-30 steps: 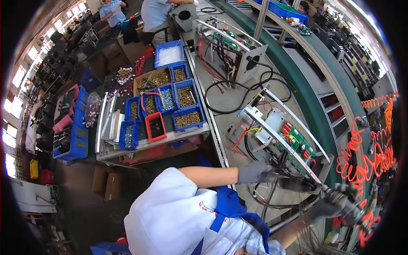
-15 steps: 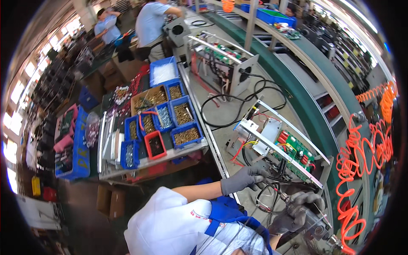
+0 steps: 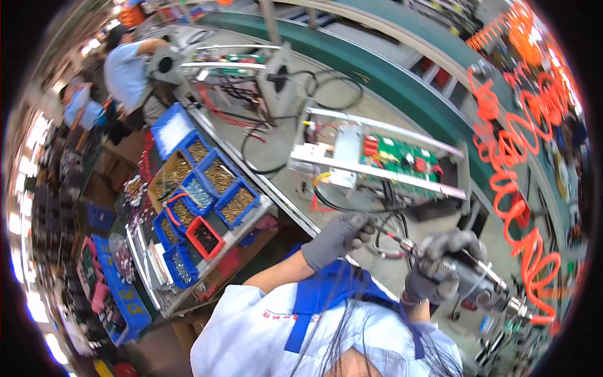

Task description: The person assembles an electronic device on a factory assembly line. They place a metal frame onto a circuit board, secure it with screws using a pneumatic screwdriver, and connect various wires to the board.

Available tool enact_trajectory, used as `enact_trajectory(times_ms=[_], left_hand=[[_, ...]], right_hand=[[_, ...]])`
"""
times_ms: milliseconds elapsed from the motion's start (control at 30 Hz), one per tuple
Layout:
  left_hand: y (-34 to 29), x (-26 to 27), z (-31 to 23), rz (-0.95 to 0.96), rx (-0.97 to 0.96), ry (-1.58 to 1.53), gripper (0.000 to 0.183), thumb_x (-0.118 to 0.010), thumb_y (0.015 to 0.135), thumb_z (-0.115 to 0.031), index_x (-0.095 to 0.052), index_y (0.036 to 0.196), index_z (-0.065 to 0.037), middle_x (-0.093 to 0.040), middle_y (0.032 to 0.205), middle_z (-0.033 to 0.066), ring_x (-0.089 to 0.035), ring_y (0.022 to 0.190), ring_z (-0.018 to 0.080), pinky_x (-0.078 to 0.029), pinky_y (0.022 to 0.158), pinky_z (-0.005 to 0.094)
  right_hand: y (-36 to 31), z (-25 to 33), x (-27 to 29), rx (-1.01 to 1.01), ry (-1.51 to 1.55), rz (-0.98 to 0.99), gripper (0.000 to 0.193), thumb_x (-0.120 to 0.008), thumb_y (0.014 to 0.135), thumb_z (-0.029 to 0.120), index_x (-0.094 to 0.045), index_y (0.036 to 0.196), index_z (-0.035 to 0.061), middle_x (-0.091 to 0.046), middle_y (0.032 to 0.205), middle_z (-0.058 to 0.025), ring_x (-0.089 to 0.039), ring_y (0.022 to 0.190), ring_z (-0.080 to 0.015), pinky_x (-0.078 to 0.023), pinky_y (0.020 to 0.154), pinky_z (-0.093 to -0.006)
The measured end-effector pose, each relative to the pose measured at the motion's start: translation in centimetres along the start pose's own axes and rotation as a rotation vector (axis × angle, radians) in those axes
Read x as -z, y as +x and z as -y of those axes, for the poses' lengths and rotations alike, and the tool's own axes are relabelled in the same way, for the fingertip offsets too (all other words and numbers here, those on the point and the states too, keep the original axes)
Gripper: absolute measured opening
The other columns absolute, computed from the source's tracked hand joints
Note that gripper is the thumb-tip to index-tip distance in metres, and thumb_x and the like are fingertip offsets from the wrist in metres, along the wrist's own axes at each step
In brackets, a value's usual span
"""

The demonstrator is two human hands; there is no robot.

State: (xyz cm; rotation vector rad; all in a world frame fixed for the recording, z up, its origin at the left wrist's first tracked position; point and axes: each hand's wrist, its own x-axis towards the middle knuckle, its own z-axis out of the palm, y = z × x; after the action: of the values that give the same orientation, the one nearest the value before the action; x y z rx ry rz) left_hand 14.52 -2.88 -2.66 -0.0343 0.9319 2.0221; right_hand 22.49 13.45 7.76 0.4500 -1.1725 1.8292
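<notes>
My right hand [image 3: 436, 267], in a grey glove, is wrapped round a dark pneumatic screwdriver [image 3: 474, 283]. The tool's nose points left, toward my other hand, and an orange coiled hose [image 3: 531, 251] joins its rear end. My left hand [image 3: 342, 239], also gloved, has its fingers curled together beside a thin dark and red piece [image 3: 391, 235] that runs to the tool's nose. What those fingers pinch is too small to tell. Just beyond both hands lies an open metal chassis [image 3: 383, 169] with a green circuit board [image 3: 402, 157] and black cables [image 3: 396, 220].
At left stands a bench with blue bins [image 3: 235, 204] of screws and a red bin [image 3: 205, 237]. A second chassis [image 3: 245, 75] sits farther along the worktop, near a co-worker [image 3: 129, 72]. Behind runs a green conveyor [image 3: 377, 88].
My view has turned, so the chassis and bins sit farther left. My hands keep close together, with the screwdriver still in the right one.
</notes>
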Motion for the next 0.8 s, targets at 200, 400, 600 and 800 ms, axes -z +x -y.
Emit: enact_trajectory(times_ms=[200, 400, 600, 800], left_hand=[[0.8, -0.5, 0.5, 0.111, 0.069, -0.136, 0.044, -0.066, 0.092, -0.041, -0.06, 0.109, -0.002, -0.06, 0.088, 0.0013, -0.053, 0.069, 0.0046, -0.041, 0.054, 0.0156], [0.8, -2.6, -0.8, 0.045, 0.089, -0.033, 0.045, -0.065, 0.092, -0.042, -0.058, 0.105, 0.001, -0.057, 0.085, 0.0047, -0.048, 0.062, 0.0066, -0.038, 0.048, 0.0189], [1.8, -5.2, -3.0, 0.096, -0.011, 0.107, 0.043, -0.063, 0.094, -0.041, -0.06, 0.104, 0.001, -0.06, 0.079, 0.0054, -0.056, 0.061, 0.0084, -0.04, 0.047, 0.0197], [4.3, -4.5, -2.7, -0.011, -0.515, 0.622, 0.058, -0.062, 0.091, -0.053, -0.065, 0.11, 0.002, -0.067, 0.081, 0.007, -0.065, 0.064, 0.0112, -0.049, 0.049, 0.0218]], right_hand=[[0.0, 0.5, 0.3, -0.032, -0.033, -0.05, 0.056, -0.073, 0.086, 0.028, -0.047, 0.133, 0.0114, -0.055, 0.103, -0.0106, -0.06, 0.076, -0.0194, -0.056, 0.059, -0.0372], [1.0, 0.7, 0.9, -0.005, 0.075, -0.089, 0.072, -0.075, 0.08, 0.051, -0.053, 0.132, 0.0069, -0.059, 0.107, -0.0159, -0.064, 0.079, -0.0228, -0.056, 0.059, -0.0388], [2.8, 0.3, 0.6, 0.205, -0.079, -0.209, 0.083, -0.053, 0.086, 0.071, -0.052, 0.127, -0.0008, -0.055, 0.098, -0.0119, -0.046, 0.063, -0.0115, -0.041, 0.043, -0.0229], [4.9, 2.2, 2.3, 0.394, 0.015, -0.173, 0.091, -0.052, 0.084, 0.074, -0.049, 0.126, -0.0067, -0.057, 0.112, -0.0181, -0.039, 0.056, -0.0098, -0.033, 0.04, -0.0224]])
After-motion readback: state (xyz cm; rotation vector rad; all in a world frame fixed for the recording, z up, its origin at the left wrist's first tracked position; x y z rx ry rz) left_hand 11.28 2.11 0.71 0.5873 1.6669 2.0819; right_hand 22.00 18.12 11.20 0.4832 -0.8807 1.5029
